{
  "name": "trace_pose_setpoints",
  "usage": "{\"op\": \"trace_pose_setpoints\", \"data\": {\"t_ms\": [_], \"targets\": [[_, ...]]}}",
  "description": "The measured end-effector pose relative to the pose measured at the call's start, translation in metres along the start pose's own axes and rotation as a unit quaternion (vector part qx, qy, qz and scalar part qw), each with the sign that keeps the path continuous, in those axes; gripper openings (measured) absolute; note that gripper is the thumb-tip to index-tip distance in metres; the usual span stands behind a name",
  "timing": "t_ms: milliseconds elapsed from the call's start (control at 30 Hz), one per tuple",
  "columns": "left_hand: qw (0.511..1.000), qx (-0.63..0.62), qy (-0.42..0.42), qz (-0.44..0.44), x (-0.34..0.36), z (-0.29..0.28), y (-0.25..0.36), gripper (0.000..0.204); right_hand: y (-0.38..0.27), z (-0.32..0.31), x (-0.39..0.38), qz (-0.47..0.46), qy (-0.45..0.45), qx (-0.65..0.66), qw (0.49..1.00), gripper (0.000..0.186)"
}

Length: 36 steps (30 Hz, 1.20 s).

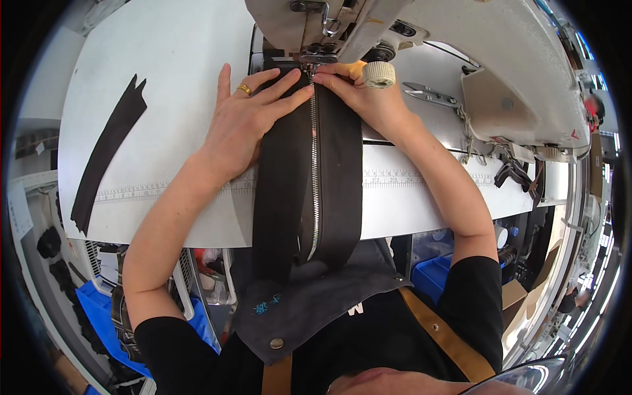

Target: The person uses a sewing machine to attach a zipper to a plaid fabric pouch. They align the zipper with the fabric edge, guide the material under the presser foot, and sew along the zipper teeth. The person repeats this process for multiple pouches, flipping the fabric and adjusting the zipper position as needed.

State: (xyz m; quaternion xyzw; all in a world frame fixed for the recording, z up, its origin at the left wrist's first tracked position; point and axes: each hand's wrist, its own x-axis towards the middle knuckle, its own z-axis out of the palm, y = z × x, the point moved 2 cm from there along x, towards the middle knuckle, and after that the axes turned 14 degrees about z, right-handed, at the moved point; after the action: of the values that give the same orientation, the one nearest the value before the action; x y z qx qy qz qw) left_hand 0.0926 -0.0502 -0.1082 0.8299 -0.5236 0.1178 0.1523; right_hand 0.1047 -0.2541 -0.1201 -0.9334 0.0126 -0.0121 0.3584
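A long dark fabric panel [339, 178] lies under the sewing machine's presser foot [309, 68] and hangs over the table's near edge. Down its middle runs a zipper [315, 164] with silvery teeth. My left hand [247, 118], with a ring on one finger, rests on the panel's left part, fingers spread, tips close to the zipper by the foot. From the right, my right hand [372, 95] has thumb and forefinger pinched on the fabric beside the zipper, just in front of the foot. Its other fingers are partly hidden behind a round knob.
The sewing machine [500, 72] arches over the right side. Thread snips [431, 94] lie beneath its arm. A loose dark strip [108, 158] lies at left on the white table [164, 79]. Dark scraps [517, 174] sit at right. Blue bins [431, 276] stand below the edge.
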Motion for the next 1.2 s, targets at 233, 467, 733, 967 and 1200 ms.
{"op": "trace_pose_setpoints", "data": {"t_ms": [233, 467, 733, 967, 1200], "targets": [[0.999, 0.015, 0.036, 0.033, -0.007, -0.002, 0.0, 0.04, -0.003, -0.007, -0.001, 0.012, -0.041, -0.049, 0.998, 0.023], [0.999, 0.01, 0.023, 0.034, -0.007, 0.001, -0.001, 0.04, -0.003, -0.006, -0.002, -0.012, -0.024, -0.045, 0.999, 0.023], [1.0, -0.013, -0.02, 0.012, -0.008, 0.001, 0.002, 0.04, 0.004, 0.005, -0.002, -0.13, 0.112, -0.004, 0.985, 0.018], [1.0, 0.015, -0.001, 0.022, -0.006, 0.002, -0.001, 0.038, 0.008, 0.005, 0.003, -0.128, 0.126, -0.034, 0.983, 0.024], [1.0, 0.017, 0.007, 0.015, -0.006, 0.004, 0.004, 0.04, 0.008, 0.004, 0.002, -0.134, 0.13, -0.037, 0.982, 0.026]]}}
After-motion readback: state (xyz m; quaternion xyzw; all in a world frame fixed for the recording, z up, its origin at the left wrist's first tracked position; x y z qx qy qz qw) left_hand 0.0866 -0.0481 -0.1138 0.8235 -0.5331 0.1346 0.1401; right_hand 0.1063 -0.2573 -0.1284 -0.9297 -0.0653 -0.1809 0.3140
